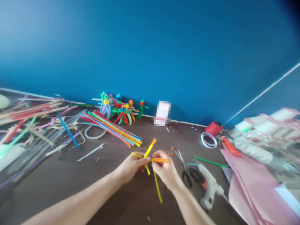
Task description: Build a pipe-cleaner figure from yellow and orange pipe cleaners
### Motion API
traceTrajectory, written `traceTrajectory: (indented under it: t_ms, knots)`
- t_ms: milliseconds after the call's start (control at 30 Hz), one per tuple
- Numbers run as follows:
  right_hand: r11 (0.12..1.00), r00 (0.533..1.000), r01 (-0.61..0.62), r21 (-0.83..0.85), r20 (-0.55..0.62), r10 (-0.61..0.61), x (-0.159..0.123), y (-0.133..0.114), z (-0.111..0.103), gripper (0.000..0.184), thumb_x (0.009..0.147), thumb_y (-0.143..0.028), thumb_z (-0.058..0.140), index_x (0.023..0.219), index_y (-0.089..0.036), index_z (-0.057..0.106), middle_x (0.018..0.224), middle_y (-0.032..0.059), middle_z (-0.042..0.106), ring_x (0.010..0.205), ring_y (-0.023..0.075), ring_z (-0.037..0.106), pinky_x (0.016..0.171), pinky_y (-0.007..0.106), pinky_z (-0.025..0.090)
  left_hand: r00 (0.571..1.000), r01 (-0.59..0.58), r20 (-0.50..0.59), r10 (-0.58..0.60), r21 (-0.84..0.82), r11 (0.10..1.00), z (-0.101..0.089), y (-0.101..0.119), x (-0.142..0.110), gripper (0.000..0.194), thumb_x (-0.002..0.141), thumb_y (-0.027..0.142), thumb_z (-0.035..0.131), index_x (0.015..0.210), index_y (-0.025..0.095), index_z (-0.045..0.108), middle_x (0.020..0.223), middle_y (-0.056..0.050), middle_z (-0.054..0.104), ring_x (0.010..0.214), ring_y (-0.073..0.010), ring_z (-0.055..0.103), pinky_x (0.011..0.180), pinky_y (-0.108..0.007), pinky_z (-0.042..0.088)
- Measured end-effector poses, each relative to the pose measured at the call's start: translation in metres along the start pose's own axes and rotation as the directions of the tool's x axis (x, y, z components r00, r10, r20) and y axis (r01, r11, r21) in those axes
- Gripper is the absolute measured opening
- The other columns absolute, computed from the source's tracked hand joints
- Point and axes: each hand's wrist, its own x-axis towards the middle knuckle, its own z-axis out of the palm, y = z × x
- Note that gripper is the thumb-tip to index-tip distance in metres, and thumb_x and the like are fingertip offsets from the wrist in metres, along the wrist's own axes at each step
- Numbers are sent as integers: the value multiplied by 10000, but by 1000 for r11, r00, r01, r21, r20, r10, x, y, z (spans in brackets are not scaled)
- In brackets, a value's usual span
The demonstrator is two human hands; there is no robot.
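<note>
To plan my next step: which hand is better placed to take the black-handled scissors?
Right, probably. The right hand is closest to the black-handled metal scissors on the dark table, though it pinches an orange pipe cleaner. The left hand, holding yellow pipe cleaners, is farther away.

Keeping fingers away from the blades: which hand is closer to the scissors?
Right. The right hand is just left of the scissors, near their finger loops without touching them. The left hand is farther left, beyond the right hand, and both hold yellow pipe cleaners.
</note>
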Motion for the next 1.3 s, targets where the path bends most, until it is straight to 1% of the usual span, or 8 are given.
traceTrajectory:
  t_ms: [267, 467, 667, 800, 900, 1100, 1167, 1300]
  knots:
    - [1000, 1000, -6, -26, 3, 6, -1, -4, -3, 32, 682, -154, 524, 699, -167, 547, 538, -42, 515, 493, 98, 486, 470, 201, 390, 996, 82, -32, -85, -89, 993, -4, -5, 2, 263, 538, 308, 750, 629, 108, 605, 536, 24, 512, 465, -51, 436, 458, -183, 326]
    - [982, 995, -68, 176, 86, 53, 0, -6, -5, 33, 685, -179, 568, 704, -153, 575, 555, -38, 522, 483, 87, 479, 468, 204, 406, 996, 80, -19, -82, -85, 993, -6, -6, 4, 231, 545, 297, 749, 580, 113, 615, 500, 18, 522, 453, -58, 447, 449, -183, 325]
    - [922, 974, -201, 330, 164, 154, -1, -9, -6, 110, 634, -209, 634, 698, -156, 562, 553, -40, 525, 498, 88, 476, 421, 184, 405, 996, 81, 31, -80, -41, 996, -5, -2, 2, 232, 557, 302, 740, 573, 102, 623, 481, 14, 519, 439, -58, 435, 446, -190, 313]
    - [938, 971, -203, 279, 178, 158, -2, -10, -8, 114, 638, -227, 640, 690, -155, 568, 568, -40, 513, 519, 87, 468, 419, 172, 404, 994, 97, 45, -95, -43, 994, -4, -1, 1, 255, 543, 316, 742, 564, 101, 607, 474, 14, 510, 436, -61, 430, 437, -193, 302]
    - [970, 977, -163, 182, 169, 132, -1, -11, -12, 89, 673, -222, 611, 728, -159, 584, 600, -35, 523, 530, 85, 468, 449, 180, 416, 993, 101, 72, -96, -70, 992, -7, -3, 2, 250, 557, 309, 732, 558, 105, 588, 476, 17, 499, 433, -58, 418, 430, -191, 292]
    - [998, 980, 64, -25, 192, -58, -2, -17, -16, 91, 724, -163, 531, 729, -171, 621, 634, -15, 586, 593, 114, 529, 574, 222, 439, 990, 132, 69, -125, -108, 985, -12, -4, 4, 219, 566, 278, 723, 579, 119, 573, 503, 18, 504, 456, -63, 431, 449, -197, 308]
    - [996, 981, 76, -45, 182, -66, -2, -17, -15, 111, 735, -172, 509, 716, -170, 618, 576, -25, 560, 516, 105, 512, 512, 210, 424, 990, 131, 68, -124, -97, 987, -10, -2, 4, 232, 563, 288, 724, 578, 120, 565, 490, 30, 474, 441, -54, 404, 435, -192, 295]
    - [998, 989, 26, -62, 149, -17, -3, -12, -15, 114, 740, -201, 505, 668, -165, 586, 485, -52, 485, 393, 78, 445, 402, 181, 360, 992, 124, 20, -123, -93, 988, -5, 1, 1, 257, 528, 282, 748, 646, 132, 576, 509, 45, 463, 458, -51, 400, 429, -179, 287]
